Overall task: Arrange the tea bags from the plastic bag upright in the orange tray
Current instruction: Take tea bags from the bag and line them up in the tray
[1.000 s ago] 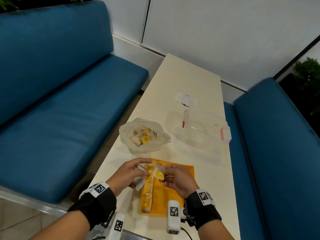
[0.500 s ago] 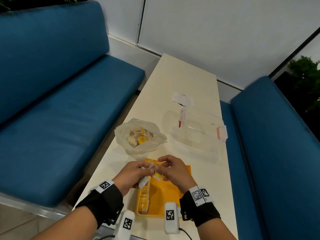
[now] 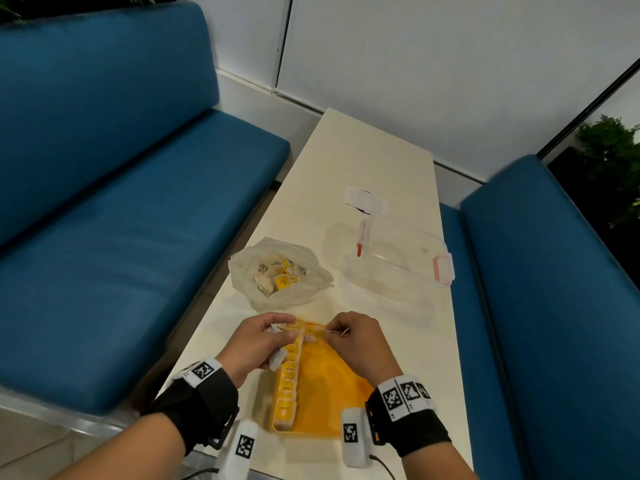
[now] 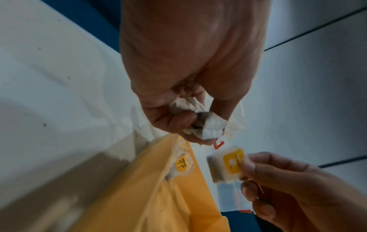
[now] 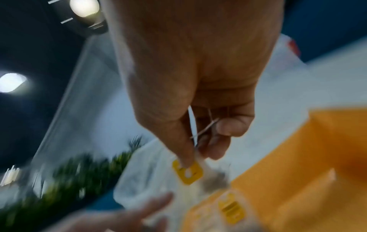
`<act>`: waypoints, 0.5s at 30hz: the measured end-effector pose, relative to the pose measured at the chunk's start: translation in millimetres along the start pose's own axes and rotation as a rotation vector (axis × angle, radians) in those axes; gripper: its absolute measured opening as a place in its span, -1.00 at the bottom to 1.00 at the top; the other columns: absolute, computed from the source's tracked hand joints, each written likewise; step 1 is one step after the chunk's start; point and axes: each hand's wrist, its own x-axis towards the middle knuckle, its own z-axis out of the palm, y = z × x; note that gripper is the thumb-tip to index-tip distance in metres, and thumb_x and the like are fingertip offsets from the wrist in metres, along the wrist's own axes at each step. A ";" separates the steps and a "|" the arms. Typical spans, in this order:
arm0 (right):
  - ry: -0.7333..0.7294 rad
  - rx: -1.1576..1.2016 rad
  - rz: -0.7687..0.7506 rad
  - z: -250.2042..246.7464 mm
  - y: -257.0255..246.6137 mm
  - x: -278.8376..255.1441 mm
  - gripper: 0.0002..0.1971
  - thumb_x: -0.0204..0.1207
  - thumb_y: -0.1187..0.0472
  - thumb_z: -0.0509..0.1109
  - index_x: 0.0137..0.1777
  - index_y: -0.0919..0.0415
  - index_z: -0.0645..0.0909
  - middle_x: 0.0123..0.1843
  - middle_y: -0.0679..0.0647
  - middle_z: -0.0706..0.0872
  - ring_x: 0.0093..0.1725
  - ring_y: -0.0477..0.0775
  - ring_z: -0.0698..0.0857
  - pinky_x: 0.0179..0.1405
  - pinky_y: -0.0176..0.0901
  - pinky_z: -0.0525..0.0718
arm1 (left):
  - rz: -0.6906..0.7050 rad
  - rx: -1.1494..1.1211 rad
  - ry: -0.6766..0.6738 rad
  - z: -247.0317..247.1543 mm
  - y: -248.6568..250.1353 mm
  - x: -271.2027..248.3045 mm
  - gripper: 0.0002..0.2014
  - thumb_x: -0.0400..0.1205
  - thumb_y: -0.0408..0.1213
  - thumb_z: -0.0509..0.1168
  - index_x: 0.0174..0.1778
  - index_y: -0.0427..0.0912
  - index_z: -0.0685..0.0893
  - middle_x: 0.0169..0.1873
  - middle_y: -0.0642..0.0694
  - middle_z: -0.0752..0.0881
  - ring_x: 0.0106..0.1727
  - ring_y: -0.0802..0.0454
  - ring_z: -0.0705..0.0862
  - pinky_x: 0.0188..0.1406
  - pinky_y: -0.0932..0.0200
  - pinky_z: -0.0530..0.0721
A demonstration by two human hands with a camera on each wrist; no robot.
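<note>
The orange tray [image 3: 329,386] lies at the table's near edge with a row of upright tea bags [image 3: 288,382] along its left wall. My left hand [image 3: 258,344] grips a bunch of white tea bags [image 4: 200,122] at the tray's far left corner. Over the tray's far end, my right hand [image 3: 353,337] pinches one tea bag with a yellow tag [image 4: 228,164], also seen as the tea bag [image 5: 188,171] in the right wrist view. The plastic bag [image 3: 280,273] with several more tea bags lies just beyond the tray.
A clear plastic box [image 3: 394,258] with pink clips stands to the right of the bag. A small white wrapper [image 3: 363,200] lies farther back. Blue benches [image 3: 138,237] flank the narrow cream table [image 3: 363,161].
Both hands have moved toward the tray's far end. The right hand now holds its tea bag apart from the left hand's bunch.
</note>
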 end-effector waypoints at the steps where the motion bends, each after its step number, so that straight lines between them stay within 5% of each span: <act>1: -0.016 -0.083 -0.020 -1.8 1.4 0.2 -0.96 0.48 0.20 0.53 -0.20 0.06 0.77 -0.24 -0.14 0.73 -0.21 -0.21 0.67 -0.26 -0.49 0.53 | 0.040 0.052 0.011 -2.3 0.2 1.0 -0.76 0.58 -0.25 0.55 0.15 0.07 0.82 0.03 -0.18 0.85 -0.16 0.00 0.82 -0.41 0.20 0.69; 6: -0.087 -0.099 -0.040 -3.7 2.9 1.7 -0.98 0.44 0.17 0.59 -0.19 0.08 0.83 -0.22 -0.09 0.76 -0.19 -0.18 0.68 -0.24 -0.46 0.52 | 0.224 0.371 -0.087 -1.2 7.2 3.1 -0.71 0.49 -0.19 0.62 0.10 0.14 0.85 0.05 0.20 0.82 0.18 0.27 0.74 0.22 0.24 0.68; 8: -0.081 -0.023 -0.042 -2.0 2.7 1.1 -0.96 0.40 0.13 0.63 -0.23 0.02 0.82 -0.24 -0.09 0.77 -0.21 -0.17 0.70 -0.22 -0.40 0.58 | 0.251 0.507 -0.141 4.3 9.9 2.8 -0.78 0.47 -0.15 0.63 0.03 0.12 0.88 -0.09 0.30 0.81 0.06 0.40 0.72 0.11 0.37 0.63; 11: -0.049 0.135 -0.016 2.7 6.4 0.2 -0.96 0.39 0.16 0.63 -0.21 0.03 0.82 -0.24 -0.03 0.80 -0.26 -0.13 0.71 -0.18 -0.23 0.68 | 0.269 0.536 -0.102 8.8 9.7 6.1 -0.95 0.50 -0.14 0.61 -0.20 0.03 0.88 -0.27 0.10 0.81 -0.16 0.29 0.71 -0.06 0.25 0.62; 15: -0.053 0.374 0.081 11.3 11.6 -5.2 -0.92 0.44 0.32 0.58 -0.13 0.33 0.77 -0.32 0.09 0.76 -0.40 -0.03 0.71 -0.46 -0.24 0.54 | 0.286 0.515 -0.078 11.4 6.3 9.1 -0.91 0.51 -0.09 0.59 -0.21 0.00 0.87 -0.23 0.08 0.84 -0.09 0.15 0.76 0.01 0.10 0.68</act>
